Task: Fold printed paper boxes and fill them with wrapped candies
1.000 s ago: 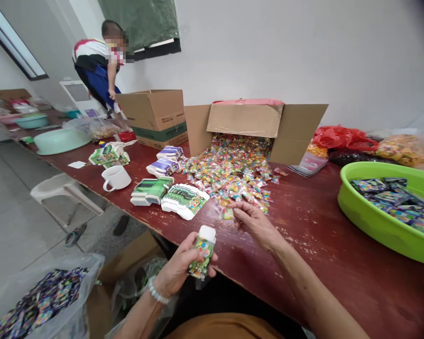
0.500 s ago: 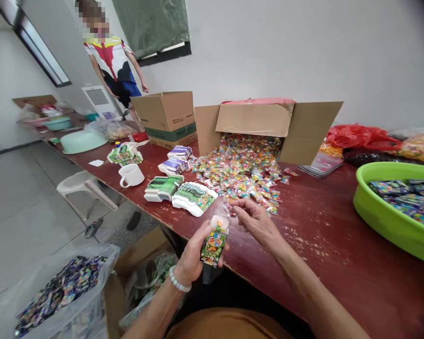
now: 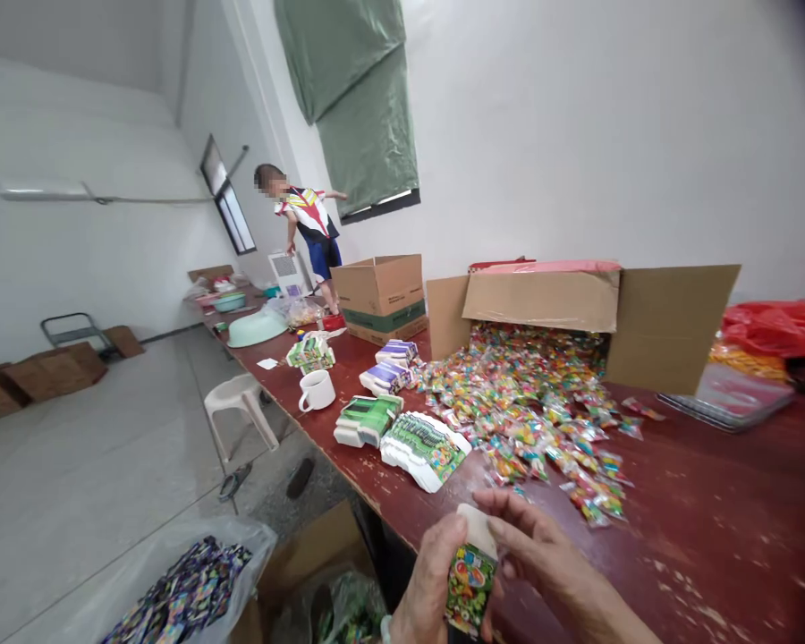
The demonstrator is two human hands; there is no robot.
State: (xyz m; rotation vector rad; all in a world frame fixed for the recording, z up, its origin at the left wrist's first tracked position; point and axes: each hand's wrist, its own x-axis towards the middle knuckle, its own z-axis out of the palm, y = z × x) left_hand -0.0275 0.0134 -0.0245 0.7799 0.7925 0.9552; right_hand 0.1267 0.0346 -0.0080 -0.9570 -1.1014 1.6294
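Note:
My left hand (image 3: 429, 577) is wrapped round a small green-and-black candy box (image 3: 470, 581), held upright over the table's front edge. Its white top flap stands up. At that flap my right hand (image 3: 546, 546) pinches with thumb and fingers; the inside of the box cannot be seen. Just beyond lies a heap of wrapped candies (image 3: 537, 394), spilling from an open cardboard box (image 3: 543, 302). A fanned stack of flat printed cartons (image 3: 422, 447) rests to the left, beside a bundle of green cartons (image 3: 368, 419).
Purple cartons (image 3: 385, 376), a white mug (image 3: 317, 390) and a closed-sided brown carton (image 3: 382, 300) stand further left. A person (image 3: 312, 224) is at the table's far end. On the floor are a white stool (image 3: 238, 402) and a plastic bag of small packets (image 3: 188, 581).
My view has swung left and up. The right hand has come from beside the candies to the box's top flap. The person at the far end has turned and stretched out an arm.

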